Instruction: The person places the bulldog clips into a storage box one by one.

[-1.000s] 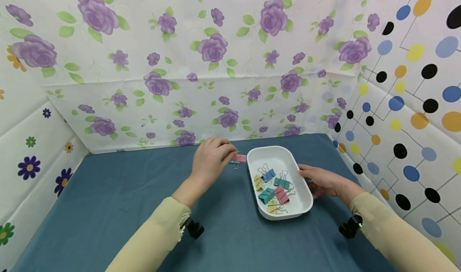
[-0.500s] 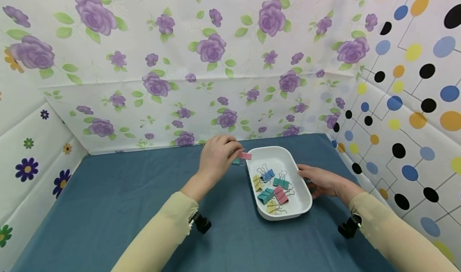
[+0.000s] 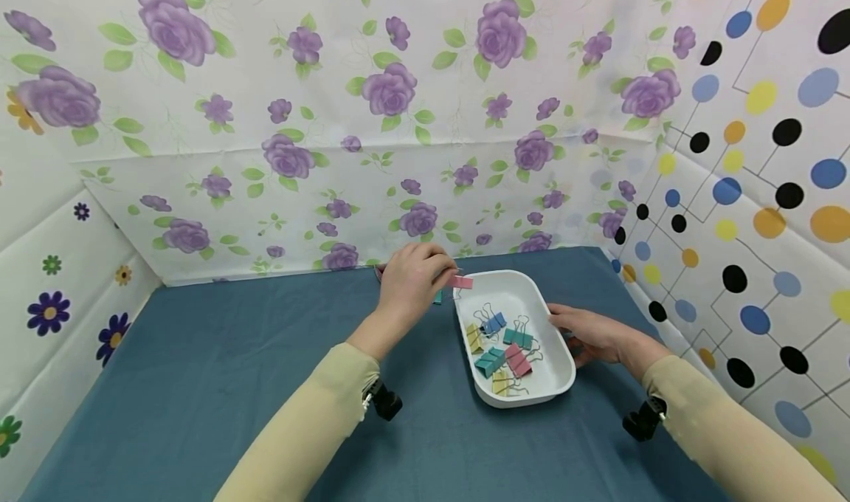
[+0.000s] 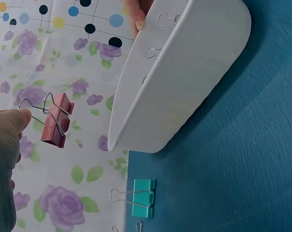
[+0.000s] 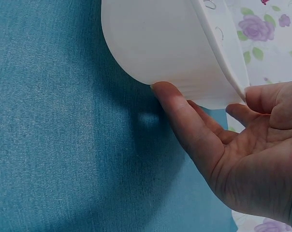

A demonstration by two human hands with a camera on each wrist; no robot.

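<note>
My left hand [image 3: 417,277] pinches a pink binder clip [image 4: 58,121] by its wire handle. The clip is held up beside the far left corner of a white plastic tray [image 3: 564,373]. Inside the tray lie several binder clips: a blue one [image 3: 494,323], teal ones [image 3: 490,362], a pink one [image 3: 519,359] and yellow ones [image 3: 474,337]. At the tray's right side, my right hand [image 3: 594,332] grips the wall, with digits at the rim and against the outside in the right wrist view.
On the blue tablecloth [image 3: 265,384], a teal binder clip [image 4: 143,198] lies left of the tray, partly behind my left hand in the head view. A dark reddish item [image 3: 380,272] shows behind that hand. A flowered sheet [image 3: 299,192] hangs at the back, a dotted one [image 3: 717,251] at the right.
My left hand has moved right and slightly away with the pink clip, up to the tray's rim. A dark reddish item has come into view behind it. The right hand and tray have stayed put.
</note>
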